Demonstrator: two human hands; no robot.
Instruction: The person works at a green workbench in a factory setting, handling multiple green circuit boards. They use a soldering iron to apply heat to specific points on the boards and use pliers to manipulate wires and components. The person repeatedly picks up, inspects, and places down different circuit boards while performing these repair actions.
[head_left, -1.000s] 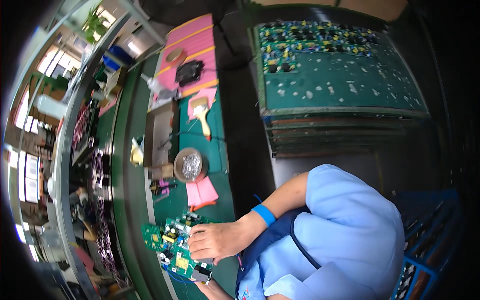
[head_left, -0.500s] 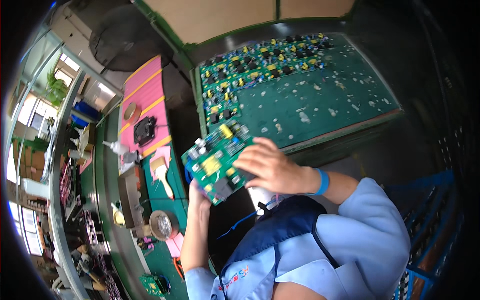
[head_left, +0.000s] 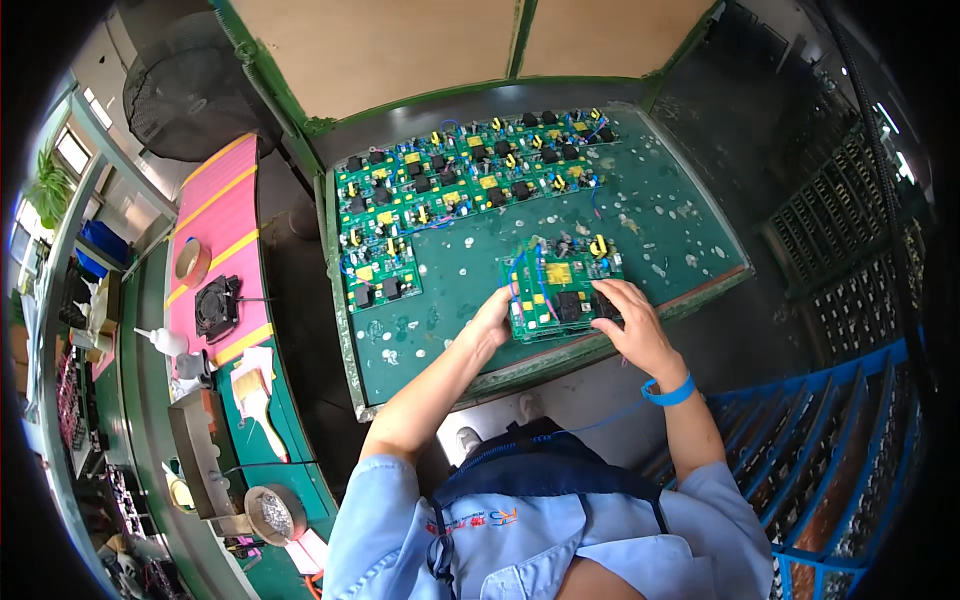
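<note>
Both hands grip a green circuit board [head_left: 560,288] by its short edges, the left hand [head_left: 492,322] pinching one side and the right hand [head_left: 628,318], a blue wristband [head_left: 668,391] on its arm, closed on the other. The board sits low over a green tray [head_left: 680,215], near its front rim, with rows of similar boards [head_left: 440,200] filling the far corner. Stiff, light and studded with fragile parts, it looks best held by its bare edges.

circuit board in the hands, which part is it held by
The green circuit board is held by its two side edges: left hand on its left edge, right hand on its right edge, over the green tray.
</note>
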